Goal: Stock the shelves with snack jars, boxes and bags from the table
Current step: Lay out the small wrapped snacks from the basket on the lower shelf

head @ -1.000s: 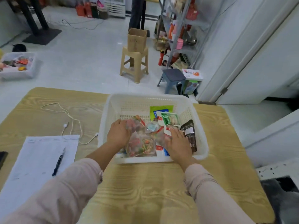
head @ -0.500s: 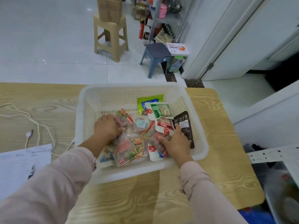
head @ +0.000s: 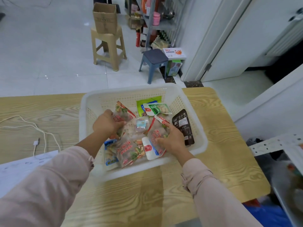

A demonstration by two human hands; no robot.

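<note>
1. While looking down at the wooden table (head: 147,202), has both hands, in pale pink sleeves, inside the white perforated basket (head: 131,91) standing on it.
2. Clasps with the left hand (head: 107,124) a clear snack bag (head: 122,115) printed in red, at the basket's left side, with the fingers curled round the bag's lower part.
3. Grasps with the right hand (head: 172,140) a second clear bag (head: 158,131) right of the middle, with the thumb at its lower edge and the forefinger stretched along its top.
4. Lying loose in the same basket:
   - a dark brown pouch (head: 183,126) just right of the right hand;
   - a green-and-white bag (head: 157,108) overlapping a green packet (head: 147,100) against the far wall;
   - a small pale sachet (head: 141,126) between the two hands;
   - a large clear bag (head: 131,151), a blue-edged bag (head: 110,153) and a white packet (head: 150,150) along the near wall.
5. Left of the basket on the table: a white cable (head: 41,135) and, nearer, a sheet of paper (head: 19,167).
6. Out on the tiled floor beyond the table:
   - a metal shelf rack (head: 157,25) loaded with bottles and packets;
   - a blue-grey stool (head: 155,58) in front of it;
   - a white box (head: 174,53) with orange print just beside that stool;
   - a cardboard box (head: 105,18) on a beige stool (head: 108,45), left of the rack.
</note>
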